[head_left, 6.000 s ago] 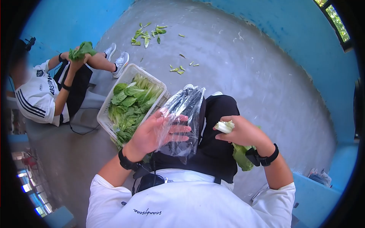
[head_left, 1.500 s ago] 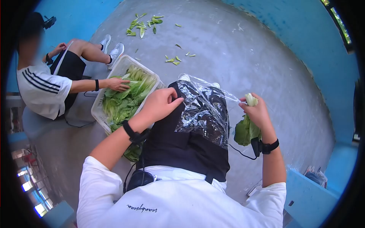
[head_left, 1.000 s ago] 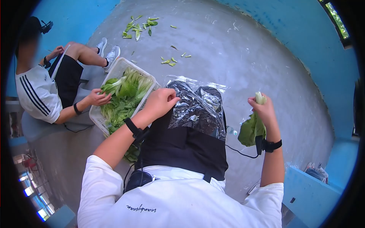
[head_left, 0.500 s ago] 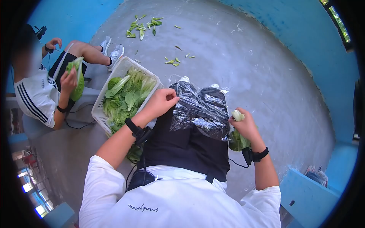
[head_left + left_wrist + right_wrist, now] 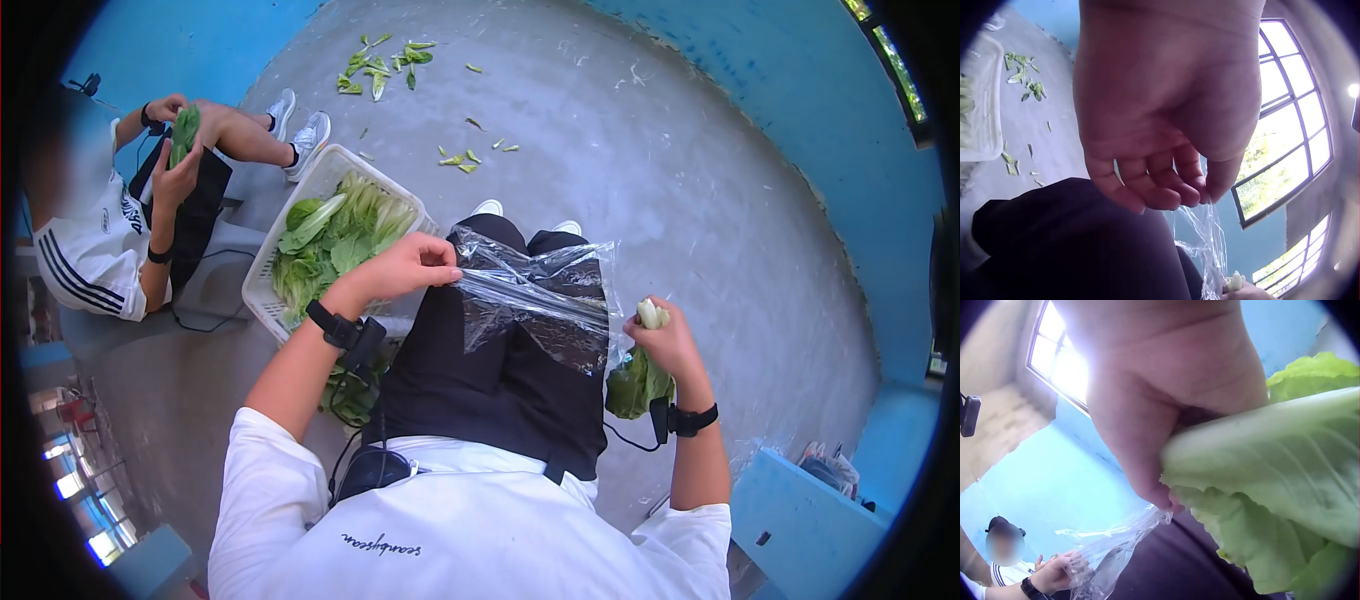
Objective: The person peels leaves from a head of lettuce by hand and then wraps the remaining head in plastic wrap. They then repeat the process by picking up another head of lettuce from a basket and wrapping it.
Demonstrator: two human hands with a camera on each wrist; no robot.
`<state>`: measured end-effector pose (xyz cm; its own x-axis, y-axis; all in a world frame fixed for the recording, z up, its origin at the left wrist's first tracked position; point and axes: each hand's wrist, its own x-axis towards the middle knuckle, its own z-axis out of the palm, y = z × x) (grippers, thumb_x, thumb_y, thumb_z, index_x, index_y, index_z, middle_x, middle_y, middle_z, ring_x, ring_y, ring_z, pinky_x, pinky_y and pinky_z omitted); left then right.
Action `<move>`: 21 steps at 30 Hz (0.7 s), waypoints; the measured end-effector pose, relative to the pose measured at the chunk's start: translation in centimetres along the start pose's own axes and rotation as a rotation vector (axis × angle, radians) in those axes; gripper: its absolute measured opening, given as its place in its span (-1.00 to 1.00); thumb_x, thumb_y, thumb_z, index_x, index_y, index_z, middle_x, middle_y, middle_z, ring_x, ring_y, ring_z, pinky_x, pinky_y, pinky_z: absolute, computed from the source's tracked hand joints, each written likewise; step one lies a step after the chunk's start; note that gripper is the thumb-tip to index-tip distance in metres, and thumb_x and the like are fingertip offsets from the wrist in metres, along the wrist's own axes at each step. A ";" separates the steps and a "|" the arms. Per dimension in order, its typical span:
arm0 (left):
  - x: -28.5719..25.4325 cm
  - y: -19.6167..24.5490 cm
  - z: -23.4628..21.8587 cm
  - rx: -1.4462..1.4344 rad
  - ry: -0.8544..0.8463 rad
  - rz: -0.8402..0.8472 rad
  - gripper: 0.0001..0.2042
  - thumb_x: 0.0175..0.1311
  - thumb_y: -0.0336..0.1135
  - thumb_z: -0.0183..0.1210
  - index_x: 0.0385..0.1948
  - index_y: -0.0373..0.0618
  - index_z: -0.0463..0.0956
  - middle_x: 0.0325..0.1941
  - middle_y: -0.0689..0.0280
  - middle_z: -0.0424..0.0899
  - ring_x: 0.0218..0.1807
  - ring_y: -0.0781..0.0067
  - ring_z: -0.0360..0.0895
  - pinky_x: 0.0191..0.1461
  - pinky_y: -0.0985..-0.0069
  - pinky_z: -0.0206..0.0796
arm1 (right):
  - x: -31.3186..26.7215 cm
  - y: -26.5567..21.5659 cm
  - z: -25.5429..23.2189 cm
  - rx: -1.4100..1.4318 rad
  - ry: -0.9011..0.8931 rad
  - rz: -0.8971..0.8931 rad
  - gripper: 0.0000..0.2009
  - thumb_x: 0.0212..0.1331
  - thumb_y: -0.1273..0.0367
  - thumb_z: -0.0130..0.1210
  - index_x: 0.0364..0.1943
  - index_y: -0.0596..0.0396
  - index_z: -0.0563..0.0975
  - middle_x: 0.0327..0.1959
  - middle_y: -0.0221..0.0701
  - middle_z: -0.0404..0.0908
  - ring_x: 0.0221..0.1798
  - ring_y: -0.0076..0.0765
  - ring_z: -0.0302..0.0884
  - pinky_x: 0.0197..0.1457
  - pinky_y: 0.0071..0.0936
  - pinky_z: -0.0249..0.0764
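Note:
A clear plastic bag point(image 5: 545, 305) is drawn out sideways across the black-trousered thighs. My left hand point(image 5: 405, 266) pinches one end between thumb and fingertips, also plain in the left wrist view, where the film point(image 5: 1213, 250) trails down from them. My right hand point(image 5: 674, 340) grips a head of leafy greens point(image 5: 640, 388), its pale cut base up and its leaves hanging below the palm. In the right wrist view the same fingertips pinch the bag's other end point(image 5: 1113, 556), while the broad leaves point(image 5: 1279, 469) fill the right side.
On the left stands a white plastic crate point(image 5: 262, 262) heaped with greens point(image 5: 345, 235). Behind it another person point(image 5: 100, 235) sits holding a leafy piece point(image 5: 184, 135). Leaf scraps point(image 5: 378, 68) lie on the grey floor point(image 5: 680, 180). A cable point(image 5: 630, 434) hangs by my right wrist.
Six seconds ago my left hand was spread against the bag; now it pinches its end and the bag is stretched between both hands. The other person has lifted greens from the crate.

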<state>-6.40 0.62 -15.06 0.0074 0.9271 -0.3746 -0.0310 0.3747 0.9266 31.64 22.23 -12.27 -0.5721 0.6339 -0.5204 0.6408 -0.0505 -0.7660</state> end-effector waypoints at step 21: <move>-2.5 -0.5 3.5 -0.478 0.135 -0.229 -0.89 0.48 -0.29 0.17 -0.26 -0.07 0.49 -0.25 0.25 0.76 -0.22 0.45 0.75 -0.10 0.54 0.60 | -1.2 0.6 1.4 0.037 -0.059 0.033 -0.84 0.15 0.45 0.32 -0.35 0.15 0.53 -0.44 -0.51 0.60 -0.37 -0.63 0.48 -0.26 -0.51 0.46</move>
<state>-2.93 -1.82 -14.48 -0.0598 0.8018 -0.5946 -0.4946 0.4936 0.7154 31.98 20.39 -12.63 -0.5811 0.5849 -0.5658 0.6409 -0.0995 -0.7611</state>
